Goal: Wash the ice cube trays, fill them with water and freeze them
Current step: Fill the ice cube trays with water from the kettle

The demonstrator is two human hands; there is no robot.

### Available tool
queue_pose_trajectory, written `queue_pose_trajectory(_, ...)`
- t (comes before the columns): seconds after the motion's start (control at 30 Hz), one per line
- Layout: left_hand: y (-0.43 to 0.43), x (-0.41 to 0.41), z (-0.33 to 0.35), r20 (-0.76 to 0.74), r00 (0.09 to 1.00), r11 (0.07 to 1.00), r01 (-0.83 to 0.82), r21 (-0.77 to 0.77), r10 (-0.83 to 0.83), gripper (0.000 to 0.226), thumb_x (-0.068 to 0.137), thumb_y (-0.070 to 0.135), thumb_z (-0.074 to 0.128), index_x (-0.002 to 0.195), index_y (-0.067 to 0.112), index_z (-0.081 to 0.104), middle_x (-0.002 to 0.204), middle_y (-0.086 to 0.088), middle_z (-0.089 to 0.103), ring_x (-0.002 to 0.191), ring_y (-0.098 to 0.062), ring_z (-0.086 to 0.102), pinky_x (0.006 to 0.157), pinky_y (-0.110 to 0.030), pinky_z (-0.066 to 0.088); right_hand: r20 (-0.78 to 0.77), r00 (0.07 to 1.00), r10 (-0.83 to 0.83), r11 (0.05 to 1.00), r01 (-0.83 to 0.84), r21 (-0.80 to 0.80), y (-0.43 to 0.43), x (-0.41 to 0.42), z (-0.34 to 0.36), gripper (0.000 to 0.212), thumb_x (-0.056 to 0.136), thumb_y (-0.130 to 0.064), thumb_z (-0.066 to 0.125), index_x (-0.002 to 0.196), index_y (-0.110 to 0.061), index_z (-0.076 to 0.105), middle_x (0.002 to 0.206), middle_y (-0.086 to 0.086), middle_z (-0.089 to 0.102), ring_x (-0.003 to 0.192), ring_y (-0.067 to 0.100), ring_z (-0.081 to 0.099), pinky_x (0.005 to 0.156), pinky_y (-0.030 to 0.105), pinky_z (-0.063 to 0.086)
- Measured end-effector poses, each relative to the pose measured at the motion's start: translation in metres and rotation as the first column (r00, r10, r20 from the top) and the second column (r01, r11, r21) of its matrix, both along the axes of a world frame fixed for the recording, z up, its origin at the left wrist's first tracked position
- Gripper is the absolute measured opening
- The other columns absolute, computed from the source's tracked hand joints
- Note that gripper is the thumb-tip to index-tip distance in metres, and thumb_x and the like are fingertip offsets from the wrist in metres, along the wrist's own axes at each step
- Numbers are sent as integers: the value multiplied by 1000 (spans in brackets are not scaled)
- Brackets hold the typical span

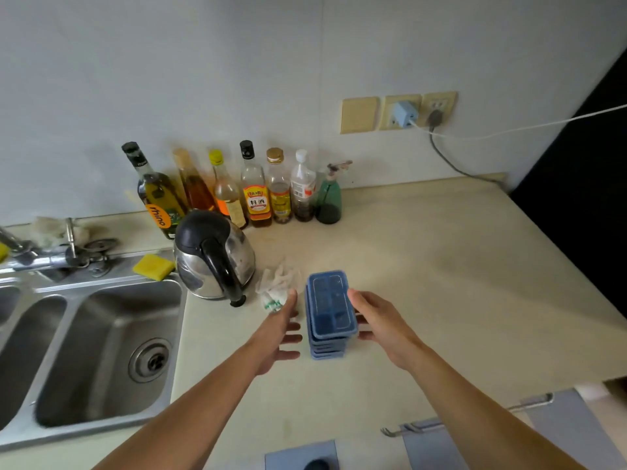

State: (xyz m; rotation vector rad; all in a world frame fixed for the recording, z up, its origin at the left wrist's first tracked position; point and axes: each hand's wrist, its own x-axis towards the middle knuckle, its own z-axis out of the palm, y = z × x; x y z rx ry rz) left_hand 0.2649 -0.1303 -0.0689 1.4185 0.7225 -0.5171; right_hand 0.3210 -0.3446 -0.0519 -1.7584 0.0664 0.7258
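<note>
Both hands reach in from the bottom of the frame toward the middle. The left hand (280,329) is open, its fingers spread and pointing right, just short of the left side of a stack of blue ice cube trays (330,308). The right hand (381,329) is open too, with straight fingers lying close along the right side of the stack. Whether it touches the trays cannot be told. Neither hand grips anything.

The stack of blue ice cube trays stands on the pale surface (441,283), a little below the middle of the frame, between the two hands. The dividers of the top tray are visible from above.

Just left of the stack, above the left hand, lies a crumpled white plastic bag (276,286). Further left stands a steel kettle (213,256) with a black lid and handle. Beside it a yellow sponge (154,266) rests on the rim of a steel double sink (101,351) that fills the lower left, with a tap (37,256) at the left edge.

Above the kettle a row of bottles (258,188) lines the wall and ends on the right with a green spray bottle (328,198). In the upper right, wall sockets (400,111) hold plugs, and a white cable (509,128) runs off to the right edge.
</note>
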Motion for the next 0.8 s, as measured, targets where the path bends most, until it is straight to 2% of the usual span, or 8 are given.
queue_pose_trajectory(0.13,-6,8,-1,15,1000,994,25,-103,-24,54,89,82,29,118,46,57,122,6,63,115,-21,60,104,-58,47,-13,1000,15,1000,-15,16,10,6,-5,52,92,-65,59,128,-27,59,123,-6,69,112,15,67,100,45,56)
queue_pose_trajectory(0.2,-6,13,-7,-27,1000,993,13,-117,-16,73,87,84,29,138,36,51,135,-4,59,122,-28,58,104,-60,47,-33,999,-31,999,31,11,9,9,-8,60,92,-71,53,131,-26,57,128,-5,66,116,17,64,103,47,53)
queue_pose_trajectory(0.27,-8,15,-10,-75,997,990,13,-138,-24,89,83,87,32,150,29,41,145,-12,51,128,-34,54,102,-61,47,-129,989,-67,998,68,3,8,10,-13,71,90,-77,47,139,-25,54,135,-1,62,123,23,59,108,51,47)
queue_pose_trajectory(0.37,-14,16,-15,-88,996,982,8,-188,-25,92,68,97,45,140,40,52,142,-6,55,124,-32,57,102,-63,45,-305,952,-33,999,39,13,5,5,-25,87,84,-85,46,150,-28,45,147,4,53,133,28,52,116,57,36)
queue_pose_trajectory(0.43,-16,15,-20,-88,996,981,6,-196,-24,97,56,100,51,134,43,57,137,-3,59,122,-30,58,100,-63,46,-350,935,62,995,-28,101,6,-1,-33,83,81,-89,43,146,-38,50,144,0,57,131,25,55,116,60,33)
queue_pose_trajectory(0.5,-18,13,-23,-81,997,981,3,-195,-19,97,54,100,50,131,42,58,136,-2,61,121,-29,59,100,-64,46,-377,921,96,985,-33,169,7,-8,-39,74,80,-90,42,137,-45,57,135,-7,62,127,22,58,115,61,35)
queue_pose_trajectory(0.67,-27,13,-20,-95,995,987,6,-159,-21,96,48,100,53,122,39,63,126,-1,65,114,-27,62,100,-62,48,-367,926,93,979,-18,202,-2,-12,-46,64,83,-89,40,127,-50,65,128,-13,69,122,16,62,113,57,41)
queue_pose_trajectory(0.8,-54,17,-16,-99,993,986,46,-162,-62,95,53,99,54,124,36,62,124,-1,65,114,-29,62,100,-63,48,-360,929,82,976,-1,219,-36,-11,-46,71,83,-90,40,135,-46,61,138,-6,65,127,20,60,108,53,45)
